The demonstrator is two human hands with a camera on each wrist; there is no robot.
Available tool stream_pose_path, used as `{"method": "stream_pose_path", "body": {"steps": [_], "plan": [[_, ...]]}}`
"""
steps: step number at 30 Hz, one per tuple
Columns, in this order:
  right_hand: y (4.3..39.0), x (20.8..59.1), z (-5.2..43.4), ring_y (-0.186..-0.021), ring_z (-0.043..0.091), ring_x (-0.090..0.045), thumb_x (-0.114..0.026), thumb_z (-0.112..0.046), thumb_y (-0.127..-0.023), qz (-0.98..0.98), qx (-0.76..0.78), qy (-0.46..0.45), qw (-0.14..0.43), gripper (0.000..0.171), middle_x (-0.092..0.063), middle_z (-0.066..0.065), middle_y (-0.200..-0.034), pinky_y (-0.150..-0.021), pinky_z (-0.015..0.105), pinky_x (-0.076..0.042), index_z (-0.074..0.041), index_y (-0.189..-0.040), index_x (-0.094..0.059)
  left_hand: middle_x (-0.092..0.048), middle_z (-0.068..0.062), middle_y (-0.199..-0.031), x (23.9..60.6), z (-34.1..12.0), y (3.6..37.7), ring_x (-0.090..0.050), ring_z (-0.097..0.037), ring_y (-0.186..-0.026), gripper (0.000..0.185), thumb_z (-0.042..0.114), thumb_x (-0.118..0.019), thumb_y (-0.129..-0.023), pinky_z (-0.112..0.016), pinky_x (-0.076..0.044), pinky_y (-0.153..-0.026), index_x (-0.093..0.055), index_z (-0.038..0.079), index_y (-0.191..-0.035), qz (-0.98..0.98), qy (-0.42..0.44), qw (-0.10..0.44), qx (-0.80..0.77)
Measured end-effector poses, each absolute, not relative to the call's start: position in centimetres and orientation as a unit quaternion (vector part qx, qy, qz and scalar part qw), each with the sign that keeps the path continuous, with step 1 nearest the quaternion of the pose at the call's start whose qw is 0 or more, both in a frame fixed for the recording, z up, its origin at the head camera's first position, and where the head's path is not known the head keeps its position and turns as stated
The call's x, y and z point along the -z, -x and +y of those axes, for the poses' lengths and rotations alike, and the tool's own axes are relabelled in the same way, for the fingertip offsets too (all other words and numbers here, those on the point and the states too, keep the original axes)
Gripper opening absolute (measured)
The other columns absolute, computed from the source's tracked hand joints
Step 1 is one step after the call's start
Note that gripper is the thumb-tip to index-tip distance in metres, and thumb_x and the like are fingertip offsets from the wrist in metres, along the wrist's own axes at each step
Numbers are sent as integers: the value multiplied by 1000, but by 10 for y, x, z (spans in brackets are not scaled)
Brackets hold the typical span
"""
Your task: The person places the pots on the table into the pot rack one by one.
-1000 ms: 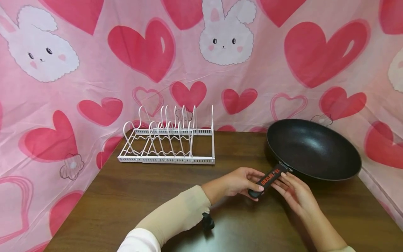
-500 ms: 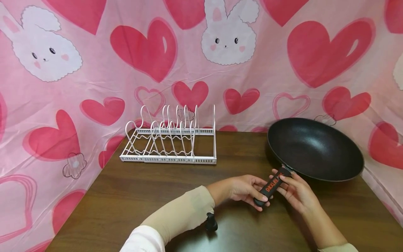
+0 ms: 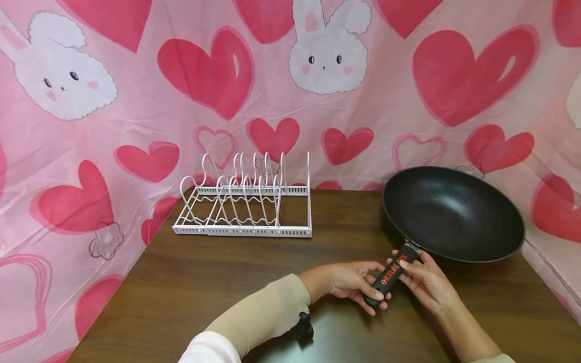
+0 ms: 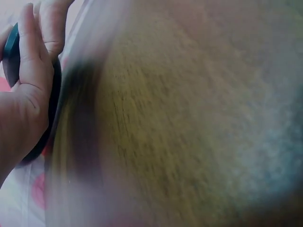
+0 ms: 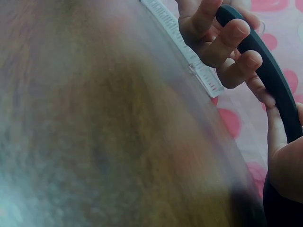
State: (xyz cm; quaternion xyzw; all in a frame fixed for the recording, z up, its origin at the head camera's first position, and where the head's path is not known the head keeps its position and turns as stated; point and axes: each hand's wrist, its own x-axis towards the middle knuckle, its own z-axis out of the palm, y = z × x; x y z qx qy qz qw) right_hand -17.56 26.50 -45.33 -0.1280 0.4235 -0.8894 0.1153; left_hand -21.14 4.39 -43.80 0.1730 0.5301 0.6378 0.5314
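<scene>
Near the far right corner of the desk [image 3: 204, 267], I see a black pan [image 3: 454, 212] held by its handle [image 3: 391, 270], left hand [image 3: 350, 283] pinching the end, right hand [image 3: 428, 283] gripping closer in, presumably to share its front-heavy weight.

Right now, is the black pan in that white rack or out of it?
Out: the head view shows the black pan well apart from the white rack, with wooden tabletop visible between them.
</scene>
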Motion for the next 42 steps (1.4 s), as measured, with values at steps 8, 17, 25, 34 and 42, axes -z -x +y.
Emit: {"method": "stream_pose_path", "body": {"steps": [8,17,25,34,42], "plan": [[169,448,261,-104,24,-66,-38,16,-96,490,856,151,63,45,-60,10,-114,-91,33,-53,1,-131,-16,-64,-10,-100,439,40,207,-66,-24,-87,50,-17,-49,-93,-45,-59,-72,-44,17,-129,532,-194,529,-632],[161,438,247,-97,25,-69,-46,19,-91,558,815,154,-21,45,-63,8,-111,-83,34,-57,0,-129,-29,-63,-8,-104,444,33,201,-67,-36,-94,61,-23,-50,-88,-46,-58,-76,-43,12,-138,535,-209,491,-655],[161,431,239,-92,24,-71,-49,24,-88,586,792,153,-77,49,-66,7,-106,-81,32,-57,6,-130,-30,-65,-8,-93,448,43,180,-69,-24,-76,40,-13,-61,-88,-35,-59,-66,-50,6,-121,546,-178,333,-747],[164,424,224,-92,23,-71,-52,24,-86,584,794,135,-101,52,-67,5,-104,-80,30,-57,5,-129,-32,-60,2,-81,453,70,160,-55,-7,-53,32,-5,-78,-76,-18,-41,-41,-59,7,-99,594,-87,72,-797],[166,420,214,-94,23,-70,-60,20,-85,616,766,143,-116,56,-67,6,-111,-86,28,-55,2,-132,-36,-66,-2,-86,450,68,158,-55,-7,-58,34,-21,-74,-62,-17,-46,-45,-59,-3,-87,576,-70,-21,-814]]}}
